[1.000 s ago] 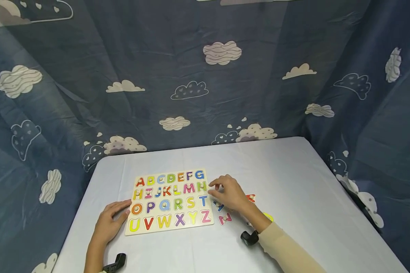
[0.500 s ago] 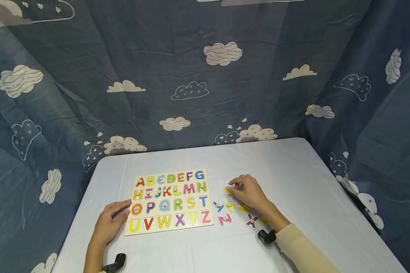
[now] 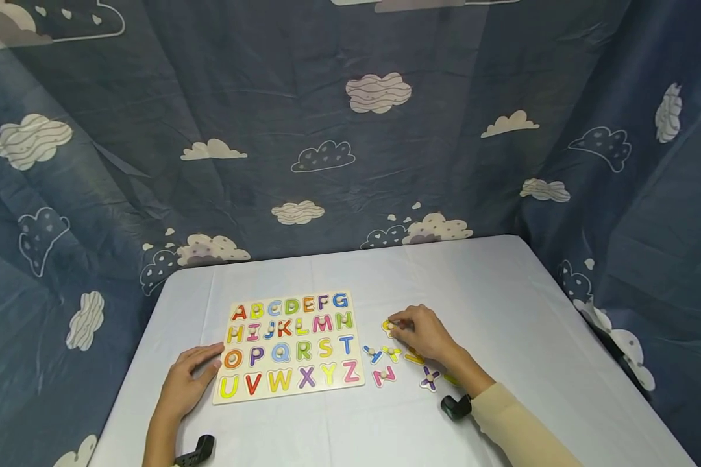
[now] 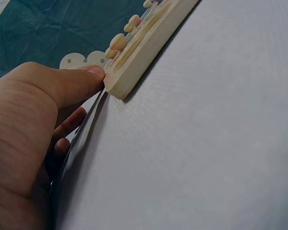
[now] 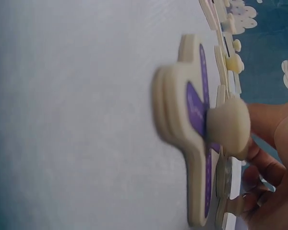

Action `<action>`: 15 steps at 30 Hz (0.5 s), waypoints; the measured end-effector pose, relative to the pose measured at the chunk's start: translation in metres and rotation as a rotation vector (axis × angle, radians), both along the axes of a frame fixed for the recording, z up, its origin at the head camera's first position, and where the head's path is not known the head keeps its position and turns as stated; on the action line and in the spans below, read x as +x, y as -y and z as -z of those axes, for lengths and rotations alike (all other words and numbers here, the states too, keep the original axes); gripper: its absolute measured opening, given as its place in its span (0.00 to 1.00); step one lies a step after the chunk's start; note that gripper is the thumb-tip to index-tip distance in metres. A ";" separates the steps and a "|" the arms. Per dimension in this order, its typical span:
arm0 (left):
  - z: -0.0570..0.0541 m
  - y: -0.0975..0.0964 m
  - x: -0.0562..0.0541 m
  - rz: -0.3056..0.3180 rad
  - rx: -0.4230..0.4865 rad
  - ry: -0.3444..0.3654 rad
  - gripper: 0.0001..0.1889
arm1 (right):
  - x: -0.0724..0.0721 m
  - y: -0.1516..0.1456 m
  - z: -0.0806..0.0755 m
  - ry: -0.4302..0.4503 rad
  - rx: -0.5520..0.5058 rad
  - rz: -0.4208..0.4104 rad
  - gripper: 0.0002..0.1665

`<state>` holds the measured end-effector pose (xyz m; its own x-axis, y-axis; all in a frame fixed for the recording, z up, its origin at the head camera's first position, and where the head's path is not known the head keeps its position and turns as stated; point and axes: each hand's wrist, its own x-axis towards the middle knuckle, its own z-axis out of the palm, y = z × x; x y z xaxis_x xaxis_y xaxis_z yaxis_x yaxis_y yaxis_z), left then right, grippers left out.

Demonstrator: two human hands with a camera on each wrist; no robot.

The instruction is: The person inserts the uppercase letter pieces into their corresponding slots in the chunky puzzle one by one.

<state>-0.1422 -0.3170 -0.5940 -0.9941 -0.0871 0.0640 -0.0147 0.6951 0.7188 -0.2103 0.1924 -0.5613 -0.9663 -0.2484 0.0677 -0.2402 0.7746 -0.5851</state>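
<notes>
A wooden alphabet board [image 3: 289, 344] lies on the table, with knobbed letter pieces in its upper rows; from S onward no knobs show. My left hand [image 3: 188, 379] rests at its left edge, and in the left wrist view the thumb [image 4: 81, 84] touches the board's corner [image 4: 120, 86]. To the right of the board, my right hand [image 3: 423, 332] pinches a yellow letter piece [image 3: 387, 326], partly covered by the fingers. Close by lie a blue T [image 3: 372, 353], a yellow Y [image 3: 392, 354], a pink Z [image 3: 383, 376] and a purple X [image 3: 430, 379].
Another yellow letter [image 3: 413, 357] and one more yellow piece [image 3: 452, 380] are partly hidden by the right hand and wrist. The white-covered table [image 3: 461, 279] ends at a dark blue curtain [image 3: 327, 181] with cloud prints behind and at both sides.
My right hand has moved from the board's right edge, rightward to the loose pieces, and its fingers have come down on the yellow letter. My left hand has stayed put.
</notes>
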 end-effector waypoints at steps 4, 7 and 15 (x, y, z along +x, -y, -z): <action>0.001 0.000 0.000 0.008 -0.003 -0.007 0.21 | 0.001 0.000 0.001 -0.003 0.014 0.011 0.11; 0.001 0.000 0.001 0.017 0.004 -0.020 0.21 | 0.002 0.000 0.001 -0.004 0.027 0.035 0.10; 0.000 0.002 0.000 0.019 0.009 -0.018 0.22 | 0.000 -0.002 -0.011 -0.022 -0.018 0.048 0.13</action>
